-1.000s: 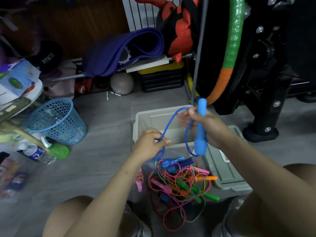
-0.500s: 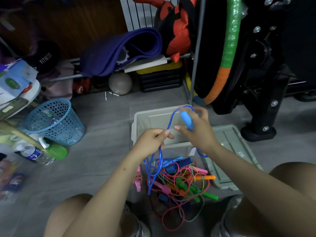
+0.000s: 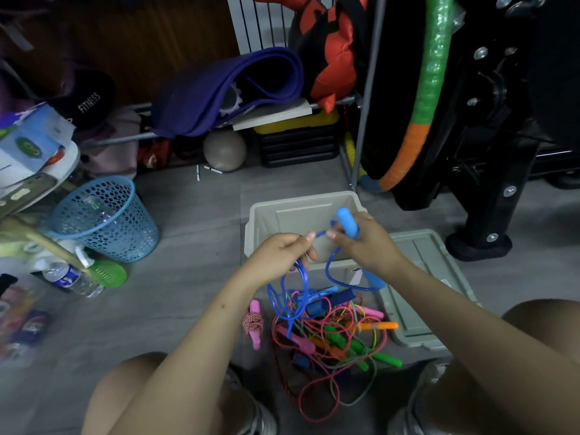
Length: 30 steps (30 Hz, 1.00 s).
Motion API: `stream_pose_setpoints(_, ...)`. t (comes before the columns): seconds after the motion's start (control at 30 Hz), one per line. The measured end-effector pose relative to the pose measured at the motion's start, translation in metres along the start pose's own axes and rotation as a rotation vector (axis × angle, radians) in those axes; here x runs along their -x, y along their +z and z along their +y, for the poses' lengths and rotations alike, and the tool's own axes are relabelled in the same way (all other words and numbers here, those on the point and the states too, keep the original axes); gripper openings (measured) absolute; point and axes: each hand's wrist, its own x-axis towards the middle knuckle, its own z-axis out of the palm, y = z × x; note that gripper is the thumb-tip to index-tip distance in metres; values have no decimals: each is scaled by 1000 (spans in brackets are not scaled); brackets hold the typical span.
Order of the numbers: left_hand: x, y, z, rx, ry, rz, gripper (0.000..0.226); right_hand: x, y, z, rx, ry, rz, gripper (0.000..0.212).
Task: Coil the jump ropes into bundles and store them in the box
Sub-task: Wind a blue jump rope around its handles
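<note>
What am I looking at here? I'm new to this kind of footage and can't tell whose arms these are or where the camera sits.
There is no machine here. The camera is worn on a person's head and looks forward and down, so the two bare arms reaching in from below are that person's own, with their knees at the bottom edge.

The left hand pinches the cord of a blue jump rope. The right hand grips that rope's light blue handles, so the cord hangs in loops between and below the hands.

Behind the hands, on the grey floor, stands an open grey box; from here nothing shows inside it. Its lid lies on the floor to the right. In front of the box is a tangled pile of ropes in red, green, pink and orange. A blue basket stands to the left.
</note>
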Motion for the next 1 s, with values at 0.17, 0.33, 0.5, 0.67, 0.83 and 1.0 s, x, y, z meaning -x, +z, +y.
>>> stream_pose_setpoints(0.17,-2,-17,-20,-335,-125,140,13,-17,-20,18,-137,301,330,29)
stream_pose_setpoints(0.33,1,-30,-21,-490,-221,301,12,-13,-19,24,91,278,355,21)
stream_pose_setpoints(0.5,0,-17,-8,-243,-64,219,15,-4,-20,13,263,247,116,37)
stream_pose_setpoints(0.67,-1,-1,3,-153,-7,119,20,4,-11,0,75,28,-24,53)
stream_pose_setpoints(0.83,-2,3,14,60,-52,88,28,9,-5,-7,-144,28,-305,9)
stream_pose_setpoints(1.0,0,-10,8,117,-150,91,16,-1,-14,4,41,78,6,23)
